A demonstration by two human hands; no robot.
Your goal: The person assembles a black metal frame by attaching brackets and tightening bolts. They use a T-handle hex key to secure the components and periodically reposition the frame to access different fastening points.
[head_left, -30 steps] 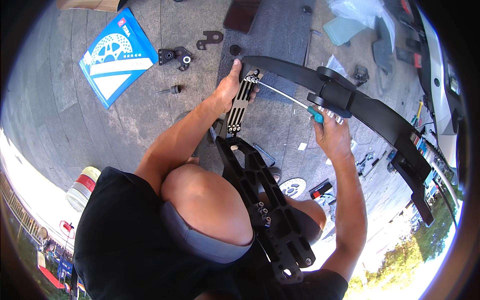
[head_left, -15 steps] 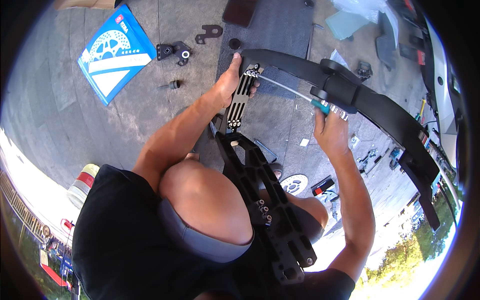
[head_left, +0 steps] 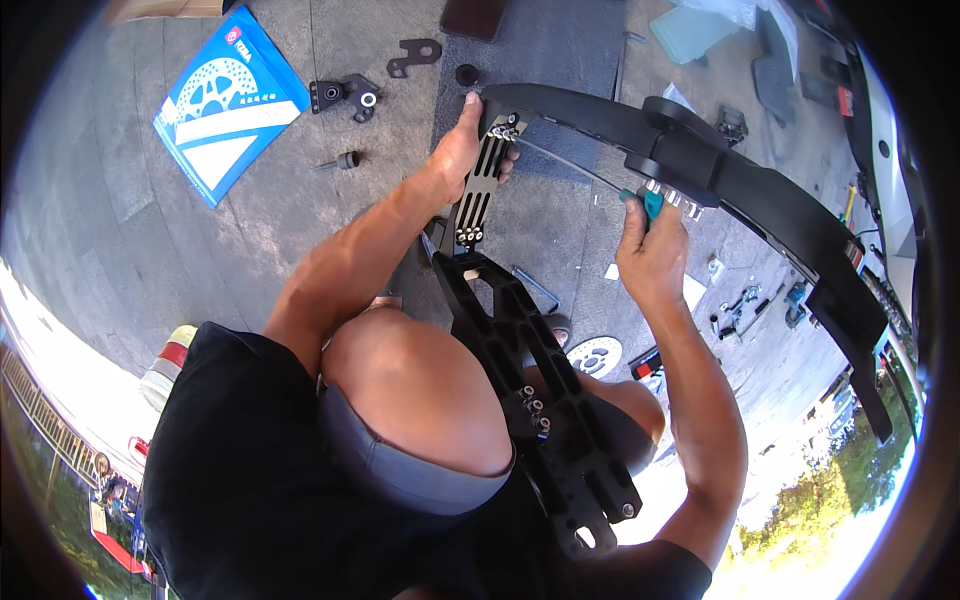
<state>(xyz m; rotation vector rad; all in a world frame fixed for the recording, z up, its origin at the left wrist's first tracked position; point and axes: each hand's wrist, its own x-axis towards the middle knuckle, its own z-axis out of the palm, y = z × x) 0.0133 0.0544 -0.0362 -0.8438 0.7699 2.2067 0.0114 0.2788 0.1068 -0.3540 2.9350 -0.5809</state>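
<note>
My left hand [head_left: 460, 155] is wrapped round the upper end of a slotted metal plate [head_left: 482, 185] and the black part behind it, thumb pointing up. My right hand [head_left: 655, 250] grips a T-handle driver [head_left: 653, 203] with a teal handle. Its long thin shaft slants left to a cluster of bolts [head_left: 503, 134] at the plate's upper end. The shaft's tip is too small to make out. From there a long black mudguard-like part [head_left: 690, 165] curves off to the right. A black cut-out frame [head_left: 515, 340] runs from the plate's lower end across my lap.
A blue package [head_left: 232, 105] lies at the far left, beside black brackets [head_left: 345, 97] and a small shafted part [head_left: 345, 160]. A brake disc [head_left: 595, 356] rests on the floor near my knee. Loose tools and parts [head_left: 745, 310] are scattered at right.
My right hand has turned the driver's handle, which now stands more upright. The black mudguard-like part and plate have shifted slightly in view. My left hand keeps its grip.
</note>
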